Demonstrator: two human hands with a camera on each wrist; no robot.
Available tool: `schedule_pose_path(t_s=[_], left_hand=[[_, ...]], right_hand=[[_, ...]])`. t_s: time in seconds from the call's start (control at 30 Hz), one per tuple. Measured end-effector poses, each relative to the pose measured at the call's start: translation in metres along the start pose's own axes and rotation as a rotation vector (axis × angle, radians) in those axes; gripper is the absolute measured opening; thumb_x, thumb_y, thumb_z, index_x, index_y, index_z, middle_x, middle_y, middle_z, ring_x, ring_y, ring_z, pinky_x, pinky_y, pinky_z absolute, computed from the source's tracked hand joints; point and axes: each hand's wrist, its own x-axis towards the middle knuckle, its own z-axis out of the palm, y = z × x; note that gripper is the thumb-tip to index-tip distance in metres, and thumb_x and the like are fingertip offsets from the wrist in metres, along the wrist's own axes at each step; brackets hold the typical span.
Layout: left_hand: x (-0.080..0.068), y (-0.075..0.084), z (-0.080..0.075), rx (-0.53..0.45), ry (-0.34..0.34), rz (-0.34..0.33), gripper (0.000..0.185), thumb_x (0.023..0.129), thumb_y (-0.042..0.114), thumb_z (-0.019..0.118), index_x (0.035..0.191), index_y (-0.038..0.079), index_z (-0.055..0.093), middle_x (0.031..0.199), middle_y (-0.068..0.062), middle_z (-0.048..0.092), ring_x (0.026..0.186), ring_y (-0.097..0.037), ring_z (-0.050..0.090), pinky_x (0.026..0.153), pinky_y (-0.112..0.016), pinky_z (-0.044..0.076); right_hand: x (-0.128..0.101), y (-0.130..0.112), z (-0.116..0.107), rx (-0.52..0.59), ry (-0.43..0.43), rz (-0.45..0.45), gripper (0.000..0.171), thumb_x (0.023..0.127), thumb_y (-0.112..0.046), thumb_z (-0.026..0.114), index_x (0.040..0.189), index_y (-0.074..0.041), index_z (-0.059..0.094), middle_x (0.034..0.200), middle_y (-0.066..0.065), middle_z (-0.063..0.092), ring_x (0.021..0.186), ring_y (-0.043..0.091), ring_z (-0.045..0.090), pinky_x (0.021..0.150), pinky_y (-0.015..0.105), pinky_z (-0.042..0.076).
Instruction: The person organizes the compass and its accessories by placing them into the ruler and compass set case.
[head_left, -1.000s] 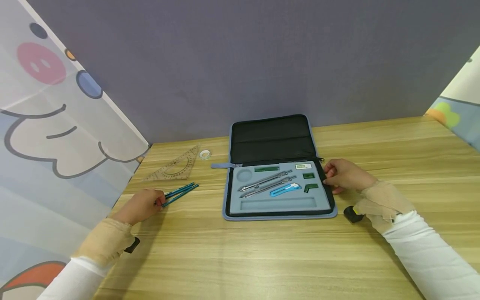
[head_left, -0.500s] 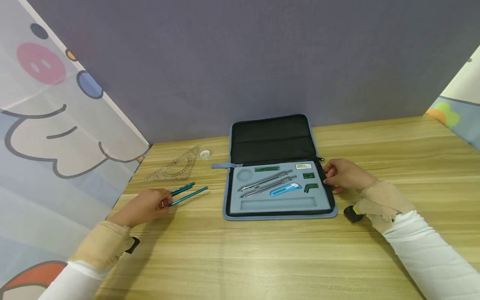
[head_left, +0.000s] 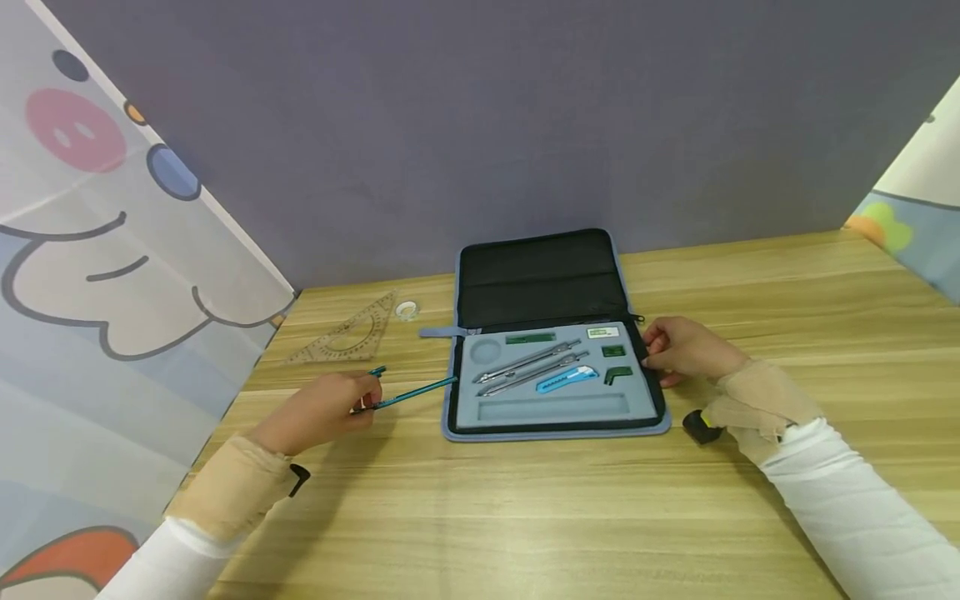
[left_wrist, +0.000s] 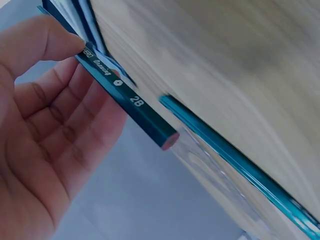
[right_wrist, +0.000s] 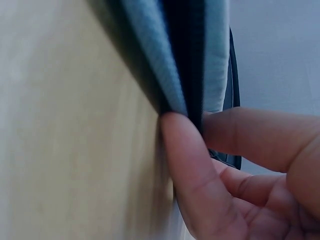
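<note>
My left hand [head_left: 362, 402] pinches a teal pencil [head_left: 412, 392] marked 2B [left_wrist: 131, 100]; its tip points at the left edge of the open grey-blue zip case [head_left: 450, 400]. A second teal pencil [left_wrist: 240, 165] lies on the table just behind the hand, only its end [head_left: 378, 371] showing in the head view. My right hand [head_left: 651, 354] pinches the case's right edge [right_wrist: 185, 75] between thumb and fingers. The foam tray holds two metal compasses [head_left: 525, 367], a blue utility knife [head_left: 567, 379] and small green parts [head_left: 618, 375]. A long slot [head_left: 555, 408] stands bare.
A clear triangular protractor ruler [head_left: 348, 337] and a small tape roll [head_left: 407, 310] lie at the back left of the wooden table [head_left: 525, 517]. A cartoon curtain [head_left: 112, 275] hangs at the left, a grey wall [head_left: 480, 125] behind.
My left hand has moved right toward the case, carrying one pencil away from the other, which stays on the table. The right hand has kept its hold on the case's edge.
</note>
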Motion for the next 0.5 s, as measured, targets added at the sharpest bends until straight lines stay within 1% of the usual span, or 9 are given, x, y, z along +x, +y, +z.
schedule_pose_path(t_s=[0.17, 0.37, 0.5], left_hand=[[0.008, 0.012, 0.000, 0.006, 0.026, 0.064, 0.013, 0.079, 0.001, 0.063, 0.082, 0.012, 0.059, 0.075, 0.010, 0.052, 0.062, -0.002, 0.049, 0.057, -0.020, 0.043], [0.020, 0.026, 0.002, 0.025, 0.032, 0.096, 0.011, 0.081, 0.003, 0.065, 0.083, 0.013, 0.059, 0.077, 0.009, 0.051, 0.059, -0.001, 0.040, 0.056, -0.019, 0.040], [0.030, 0.033, 0.003, 0.034, 0.047, 0.134, 0.010, 0.081, 0.003, 0.066, 0.083, 0.012, 0.060, 0.077, 0.007, 0.054, 0.059, -0.001, 0.040, 0.056, -0.020, 0.040]], right_hand=[[0.000, -0.001, 0.000, -0.001, -0.002, 0.006, 0.032, 0.085, 0.004, 0.060, 0.110, 0.014, 0.041, 0.085, 0.011, 0.044, 0.063, 0.015, 0.055, 0.057, 0.030, 0.056], [-0.001, -0.002, -0.001, -0.013, 0.006, 0.005, 0.031, 0.085, 0.004, 0.059, 0.109, 0.014, 0.042, 0.084, 0.012, 0.044, 0.063, 0.016, 0.055, 0.057, 0.030, 0.056], [-0.002, -0.003, 0.000, -0.002, 0.007, 0.003, 0.030, 0.085, 0.004, 0.058, 0.108, 0.014, 0.042, 0.084, 0.011, 0.044, 0.063, 0.015, 0.055, 0.057, 0.030, 0.056]])
